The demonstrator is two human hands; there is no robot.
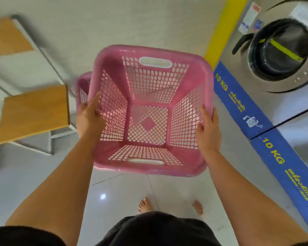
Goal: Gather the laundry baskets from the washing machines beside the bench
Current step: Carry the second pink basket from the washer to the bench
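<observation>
Head camera, looking down: a person carries an empty pink laundry basket (149,110) in both bare hands over a pale tiled floor (117,196); the left hand (90,118) clasps the left rim with fingers inside the lattice wall, the right hand (207,128) clasps the right rim, a two-sided hold that keeps the basket level and clear of the bare feet below; a second pink basket (83,87) shows only as an edge behind the first, near the wooden bench (34,112), seemingly the gathering spot; to the right stand front-loading washing machines (281,55), their blue bands (238,102) lettered "10 KG" in yellow above smaller script too blurred to read; door stickers are likewise illegible.
</observation>
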